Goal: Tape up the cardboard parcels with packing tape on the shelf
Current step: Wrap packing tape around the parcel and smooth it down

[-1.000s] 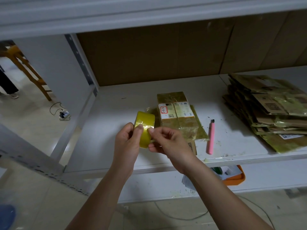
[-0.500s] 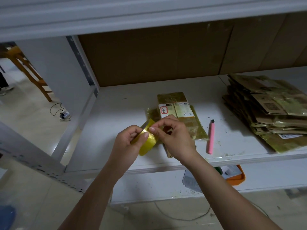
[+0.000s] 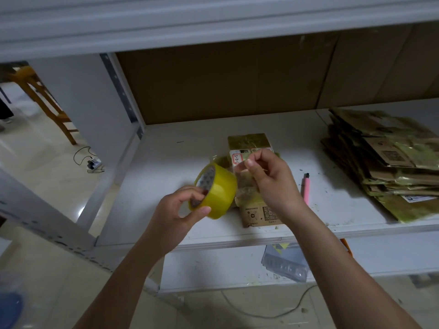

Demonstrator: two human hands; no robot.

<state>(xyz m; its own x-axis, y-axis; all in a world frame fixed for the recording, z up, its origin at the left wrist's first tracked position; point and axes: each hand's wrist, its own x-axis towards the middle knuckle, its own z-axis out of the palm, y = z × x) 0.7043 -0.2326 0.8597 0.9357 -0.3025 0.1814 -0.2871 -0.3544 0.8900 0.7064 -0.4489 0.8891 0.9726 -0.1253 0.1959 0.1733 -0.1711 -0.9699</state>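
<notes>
A yellow roll of packing tape [image 3: 217, 191] is held above the white shelf [image 3: 166, 176], gripped by my left hand [image 3: 180, 210] with fingers in its core and the thumb on its outer face. My right hand [image 3: 270, 179] is raised just right of the roll and pinches the free end of the tape, a clear strip stretched between hand and roll. Beneath my right hand lies a flat cardboard parcel [image 3: 257, 213] partly wrapped in yellowish tape, with white labels and a printed code.
A pink utility knife [image 3: 306, 187] lies on the shelf right of the parcel. A stack of flattened taped cardboard parcels [image 3: 389, 162] fills the shelf's right side. Brown cardboard lines the back. A wooden stool [image 3: 42, 98] and a cable are on the floor at left.
My hands have drawn apart: the right hand lifted up and right, pulling a strip of tape off the roll. The roll turned so its core faces me in my left hand.
</notes>
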